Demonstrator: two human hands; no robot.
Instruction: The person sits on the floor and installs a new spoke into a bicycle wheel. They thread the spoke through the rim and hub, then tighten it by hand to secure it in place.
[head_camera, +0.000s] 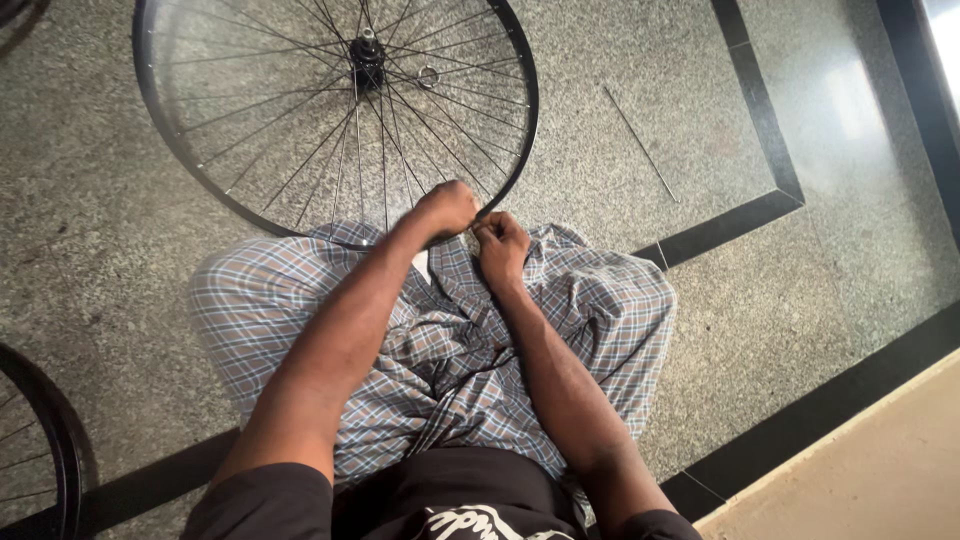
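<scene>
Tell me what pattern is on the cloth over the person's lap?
The cloth is checked: blue, grey and brown lines. Head view shows it.

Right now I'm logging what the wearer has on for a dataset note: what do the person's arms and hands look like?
Both forearms are bare down to the left hand and right hand: no gloves, watch, rings or bands that I can see. Short dark sleeves end at the upper arms, on a dark shirt with a pale printed design at the chest. A blue-grey checked cloth covers the lap.
</scene>
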